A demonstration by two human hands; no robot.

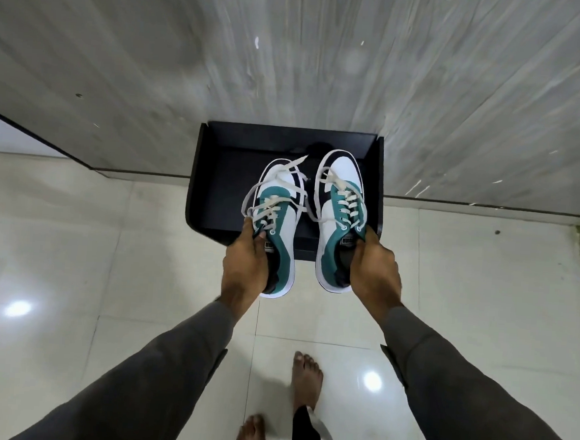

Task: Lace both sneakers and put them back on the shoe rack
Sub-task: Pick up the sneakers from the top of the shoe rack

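You hold both laced sneakers over the black shoe rack [289,140], toes pointing at its back wall, apparently to set them down side by side. Your left hand [246,261] pinches the left sneaker [277,215] at its collar; your right hand [374,270] curls its fingers inside the right sneaker [337,209]. The rack sits on glossy pale floor tiles [107,258], against a grey streaked wall [293,48]. Your bare feet [307,375] stand short of it.

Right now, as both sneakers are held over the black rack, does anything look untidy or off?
Mostly the laces. On the left sneaker the lace ends trail loose past the toe and side rather than tied. The right sneaker looks neater. Both hang over the black rack, not yet set down.
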